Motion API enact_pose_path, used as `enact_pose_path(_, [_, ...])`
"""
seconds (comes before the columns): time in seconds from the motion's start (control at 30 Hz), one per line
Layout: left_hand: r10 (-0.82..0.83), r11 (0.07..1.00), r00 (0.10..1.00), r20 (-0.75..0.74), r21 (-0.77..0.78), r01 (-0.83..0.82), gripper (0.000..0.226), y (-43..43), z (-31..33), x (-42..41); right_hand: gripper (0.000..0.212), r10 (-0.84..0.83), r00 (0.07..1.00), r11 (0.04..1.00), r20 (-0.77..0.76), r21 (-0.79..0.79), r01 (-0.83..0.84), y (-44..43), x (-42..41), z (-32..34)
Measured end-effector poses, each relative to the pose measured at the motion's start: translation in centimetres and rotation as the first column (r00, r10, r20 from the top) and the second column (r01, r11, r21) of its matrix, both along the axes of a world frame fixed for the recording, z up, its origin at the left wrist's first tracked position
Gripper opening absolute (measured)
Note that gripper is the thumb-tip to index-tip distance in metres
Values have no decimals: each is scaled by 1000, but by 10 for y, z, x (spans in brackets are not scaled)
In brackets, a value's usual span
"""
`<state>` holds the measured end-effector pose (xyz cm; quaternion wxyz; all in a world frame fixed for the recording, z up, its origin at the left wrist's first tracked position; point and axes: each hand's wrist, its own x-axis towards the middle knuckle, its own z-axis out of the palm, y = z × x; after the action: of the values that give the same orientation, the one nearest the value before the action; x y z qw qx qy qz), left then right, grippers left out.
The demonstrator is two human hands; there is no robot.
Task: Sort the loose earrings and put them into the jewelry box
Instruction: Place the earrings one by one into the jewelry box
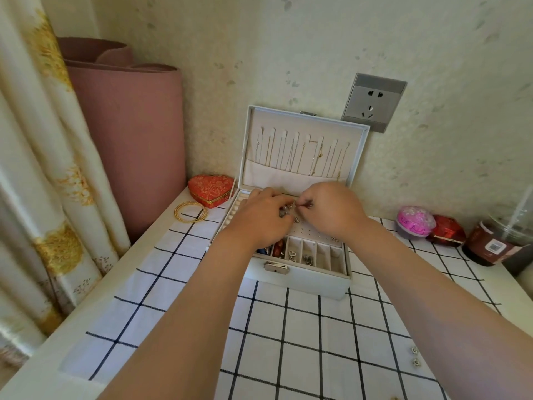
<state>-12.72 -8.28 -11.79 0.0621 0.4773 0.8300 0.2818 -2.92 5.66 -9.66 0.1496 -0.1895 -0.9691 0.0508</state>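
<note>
earring [292, 207]: a small silver piece, too small to make out in detail, held over the middle of the open jewelry box [302, 280], between my two hands.

left hand [259, 219]: at 9 o'clock of the earring. my fingers [276, 199] are curled and closed on that end of it, with a few small dark beads showing under them.

right hand [331, 212]: at 3 o'clock of the earring, fingertips drawn together and pinching the other end. the two hands nearly touch.

box interior: a pale perforated panel [313, 230] lies under my hands. at 6 o'clock of it is a row of narrow compartments [323, 255]; the ones toward 9 o'clock hold small pieces, among them a silver heart [292, 253]. ring rolls [234, 210] run along the 9 o'clock edge. the raised lid [305, 168] stands at 12 o'clock with thin chains hung in it.

loose earrings [415, 355]: two small round pieces lying on the checked cloth [288, 356], at 5 o'clock of the box and well apart from it.

bench [43, 359]: carries the cloth and box. at 10 o'clock of the box are a red heart-shaped case [210, 187] and gold bangles [190, 212] just beside it. at 3 o'clock are a pink tub [415, 222], a red packet [446, 230] and a dark jar [490, 248].

surroundings: wall socket [373, 102] at 1 o'clock of the box, a rolled pink mat [127, 134] at 10 o'clock, and a curtain [43, 168] at 9 o'clock.
</note>
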Motion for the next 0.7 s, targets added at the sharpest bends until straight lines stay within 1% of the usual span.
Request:
enact_pose_path(0.1, [-5,1000,1000,2,4,5,51,-1,0,0,23,-8,998,999,70,-44,11,3,-1,5])
enact_pose_path(0.17, [-5,1000,1000,-3,2,5,51,-1,1,1,21,-17,999,993,31,-114,21,6,-1,5])
enact_pose_path(0.27, [-1,1000,1000,-5,-2,1,51,-1,1,1,12,-32,998,968,-46,-251,19,6,1,3])
enact_pose_path(0.37, [-9,1000,1000,-11,2,9,53,-1,3,3,15,21,1000,963,-13,-268,-24,4,4,4])
enact_pose_path(0.43, [-2,1000,1000,-2,25,2,56,-2,5,6,19,26,1000,956,-1,-291,-25,2,10,10])
enact_pose_path(0.53, [16,998,999,-46,56,-14,58,-4,13,15,26,-33,999,942,-39,-336,18,4,29,25])
enact_pose_path(0.6, [18,996,996,-90,85,-10,56,-4,20,25,24,-71,995,943,-70,-330,44,6,49,39])
enact_pose_path(0.7, [-19,989,994,-106,146,35,48,-1,30,47,22,-105,991,951,-87,-299,75,8,88,57])
